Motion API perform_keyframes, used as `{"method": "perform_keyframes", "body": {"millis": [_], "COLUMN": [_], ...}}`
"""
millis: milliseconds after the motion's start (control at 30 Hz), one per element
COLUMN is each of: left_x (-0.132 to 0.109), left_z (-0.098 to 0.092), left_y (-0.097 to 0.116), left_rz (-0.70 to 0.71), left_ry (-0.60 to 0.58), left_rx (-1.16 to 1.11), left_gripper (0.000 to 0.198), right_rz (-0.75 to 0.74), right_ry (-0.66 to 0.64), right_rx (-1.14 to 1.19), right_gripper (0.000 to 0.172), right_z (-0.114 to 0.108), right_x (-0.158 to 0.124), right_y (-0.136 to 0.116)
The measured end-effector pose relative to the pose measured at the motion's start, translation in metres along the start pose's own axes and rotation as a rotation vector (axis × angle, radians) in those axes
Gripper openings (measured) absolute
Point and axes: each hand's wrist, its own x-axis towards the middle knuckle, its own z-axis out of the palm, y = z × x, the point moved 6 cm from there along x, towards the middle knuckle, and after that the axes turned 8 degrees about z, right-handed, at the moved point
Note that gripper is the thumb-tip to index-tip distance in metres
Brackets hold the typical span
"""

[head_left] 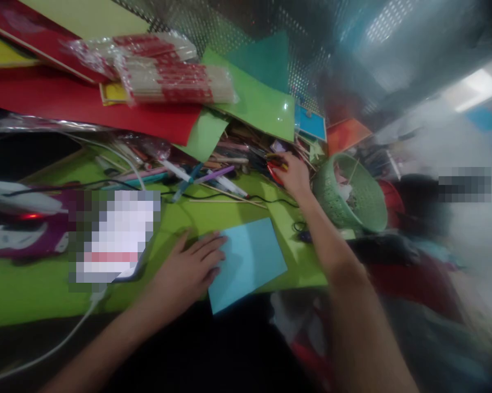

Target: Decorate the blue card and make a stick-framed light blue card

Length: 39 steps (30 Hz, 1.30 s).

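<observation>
My left hand [188, 265] lies flat with its fingers stretched out, pressing on the left edge of a light blue sheet of paper [252, 262] on the green table [33, 289]. My right hand [292, 174] reaches far forward into a heap of pens and sticks [229, 161]. Its fingers curl around a red object [275, 172] at the edge of that heap; the object is too blurred to name.
A green mesh basket [352, 199] stands right of my right hand. Red, green and yellow card sheets [106, 106] and wrapped stick packs [176, 76] pile at the back. A blurred-out flat item [114, 240] with a white cable [61, 341] lies left. A black cord [229, 197] crosses the table.
</observation>
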Motion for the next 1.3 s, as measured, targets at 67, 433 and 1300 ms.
{"method": "perform_keyframes", "body": {"millis": [67, 433, 1300], "left_x": [0.001, -0.001, 0.033], "left_z": [-0.001, -0.012, 0.018], "left_y": [-0.001, -0.004, 0.042], "left_rz": [-0.008, -0.135, -0.178], "left_ry": [-0.021, 0.026, -0.132], "left_rx": [-0.033, 0.006, -0.466], "left_gripper": [0.020, 0.026, 0.043], "right_rz": [0.017, 0.137, 0.049], "right_ry": [-0.024, -0.158, -0.438], "right_rx": [-0.003, -0.248, -0.179], "right_gripper": [0.046, 0.046, 0.116], "right_z": [-0.002, -0.004, -0.058], "right_x": [-0.001, -0.004, -0.361], "right_y": [0.001, -0.014, -0.038]}}
